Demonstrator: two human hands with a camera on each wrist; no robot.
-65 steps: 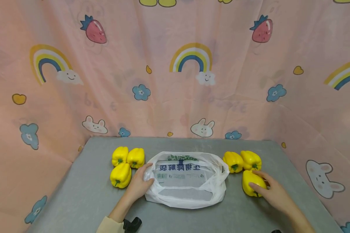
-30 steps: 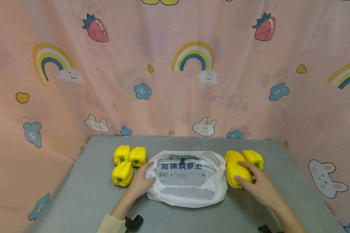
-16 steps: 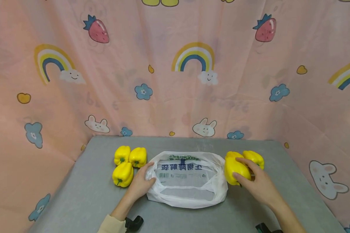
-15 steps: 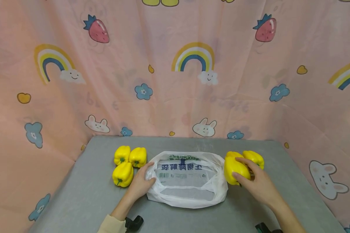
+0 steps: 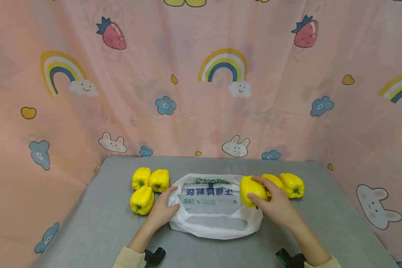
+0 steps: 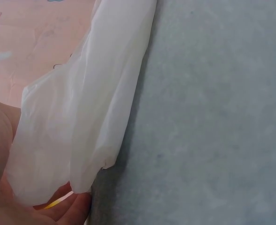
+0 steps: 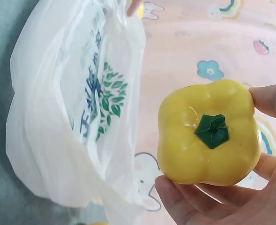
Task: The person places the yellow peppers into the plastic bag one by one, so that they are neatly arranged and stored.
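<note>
My right hand [image 5: 275, 204] holds a yellow bell pepper [image 5: 252, 191] over the right rim of a white plastic bag [image 5: 214, 232]. In the right wrist view the pepper [image 7: 180, 140] shows its green stem, with thumb and fingers on opposite sides. The bag lies open in the middle of the table, printed with blue characters and a green tree. At its left edge my left hand [image 5: 162, 208] grips the rim. The left wrist view shows the white film [image 6: 100, 93] between thumb and fingers, partly hiding the fingers.
Three yellow bell peppers [image 5: 142, 201] sit in a cluster left of the bag. Two more, one of them the far right pepper [image 5: 291, 185], stand right of it, the nearer partly behind my right hand. A patterned pink curtain [image 5: 201, 111] hangs behind the grey table [image 5: 97, 223].
My right hand has lifted the front pepper from the right-hand group and carried it left to the bag's right rim. The left hand stays at the bag's left edge.
</note>
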